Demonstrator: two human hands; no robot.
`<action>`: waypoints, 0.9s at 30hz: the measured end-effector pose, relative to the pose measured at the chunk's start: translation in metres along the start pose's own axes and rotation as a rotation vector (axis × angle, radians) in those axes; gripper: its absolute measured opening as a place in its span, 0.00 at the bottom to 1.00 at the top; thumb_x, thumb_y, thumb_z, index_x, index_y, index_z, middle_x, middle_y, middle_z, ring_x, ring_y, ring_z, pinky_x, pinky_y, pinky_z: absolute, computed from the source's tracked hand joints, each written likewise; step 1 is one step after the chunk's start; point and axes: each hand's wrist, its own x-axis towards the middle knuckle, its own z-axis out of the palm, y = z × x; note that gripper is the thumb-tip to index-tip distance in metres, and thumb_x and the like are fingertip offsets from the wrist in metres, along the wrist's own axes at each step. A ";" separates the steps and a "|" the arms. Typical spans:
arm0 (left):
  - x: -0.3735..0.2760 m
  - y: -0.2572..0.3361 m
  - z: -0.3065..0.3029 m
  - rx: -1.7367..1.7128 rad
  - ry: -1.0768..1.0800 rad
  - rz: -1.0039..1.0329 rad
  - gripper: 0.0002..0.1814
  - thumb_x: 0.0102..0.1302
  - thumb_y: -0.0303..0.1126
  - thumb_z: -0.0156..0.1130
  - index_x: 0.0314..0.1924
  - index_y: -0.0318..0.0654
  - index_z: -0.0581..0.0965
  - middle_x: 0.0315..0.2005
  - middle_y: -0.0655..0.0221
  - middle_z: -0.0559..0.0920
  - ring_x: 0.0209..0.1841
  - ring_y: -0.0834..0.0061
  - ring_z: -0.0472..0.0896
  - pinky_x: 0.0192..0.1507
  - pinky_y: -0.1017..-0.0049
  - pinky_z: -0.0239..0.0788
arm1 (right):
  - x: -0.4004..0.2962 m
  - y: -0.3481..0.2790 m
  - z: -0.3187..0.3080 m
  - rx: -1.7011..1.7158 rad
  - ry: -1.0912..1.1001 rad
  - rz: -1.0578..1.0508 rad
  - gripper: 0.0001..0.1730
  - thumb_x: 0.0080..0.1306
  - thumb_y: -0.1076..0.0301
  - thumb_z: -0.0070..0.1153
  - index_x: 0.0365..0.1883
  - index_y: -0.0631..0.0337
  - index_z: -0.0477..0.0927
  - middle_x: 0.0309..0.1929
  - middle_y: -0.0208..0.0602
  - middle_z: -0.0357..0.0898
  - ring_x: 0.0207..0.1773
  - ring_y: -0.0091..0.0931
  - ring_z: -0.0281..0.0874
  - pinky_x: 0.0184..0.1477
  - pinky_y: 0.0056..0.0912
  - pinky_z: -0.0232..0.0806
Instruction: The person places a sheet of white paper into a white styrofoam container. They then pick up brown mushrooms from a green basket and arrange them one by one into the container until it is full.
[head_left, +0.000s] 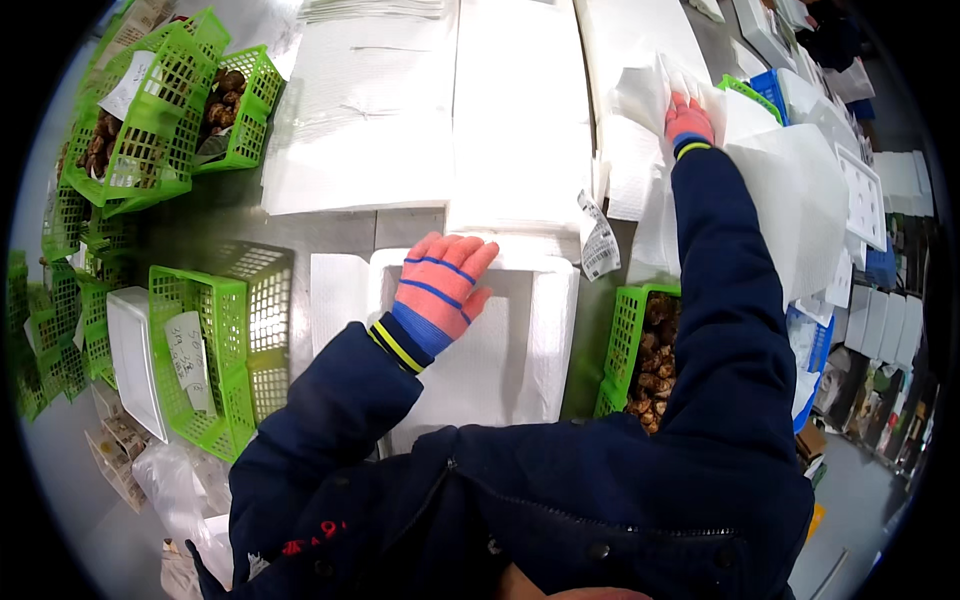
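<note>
My left hand (442, 289), in a pink knit glove with blue stripes, is over the far rim of a white foam box (551, 337). Its thumb stands apart from the fingers, and it holds nothing. The box is directly before me, with white lining along its inside. At the far right, my outstretched right hand (688, 120) grips a white paper sheet (637, 94), which creases up around the fingers. The fingertips are partly hidden by the paper. More loose white sheets (787, 202) lie beside that arm.
A green crate of mushrooms (619, 349) stands right of the box, partly behind my sleeve. Left are an empty green crate (225, 360) and filled green crates (161, 127). White sheet stacks (367, 135) cover the far table. A printed label (598, 240) hangs near the box.
</note>
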 end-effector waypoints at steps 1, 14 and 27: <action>0.001 -0.001 0.000 -0.011 -0.008 0.008 0.27 0.45 0.30 0.63 0.50 0.40 0.70 0.45 0.64 0.72 0.48 0.63 0.69 0.53 0.65 0.57 | 0.007 0.006 -0.005 -0.018 -0.057 -0.084 0.29 0.57 0.50 0.42 0.59 0.40 0.62 0.64 0.38 0.56 0.63 0.41 0.55 0.62 0.41 0.51; -0.005 -0.005 0.003 -0.024 0.021 -0.023 0.27 0.47 0.32 0.62 0.51 0.41 0.70 0.45 0.63 0.72 0.48 0.63 0.69 0.55 0.64 0.55 | -0.176 -0.200 -0.069 0.203 -0.098 -0.790 0.20 0.51 0.73 0.48 0.45 0.57 0.71 0.49 0.45 0.69 0.48 0.39 0.70 0.49 0.37 0.64; -0.007 -0.006 0.001 -0.127 0.065 -0.045 0.31 0.47 0.31 0.62 0.54 0.40 0.67 0.49 0.61 0.71 0.52 0.61 0.68 0.57 0.63 0.54 | -0.118 -0.192 -0.119 0.675 -0.292 -0.626 0.03 0.50 0.73 0.51 0.24 0.59 0.70 0.31 0.35 0.75 0.33 0.30 0.71 0.41 0.27 0.64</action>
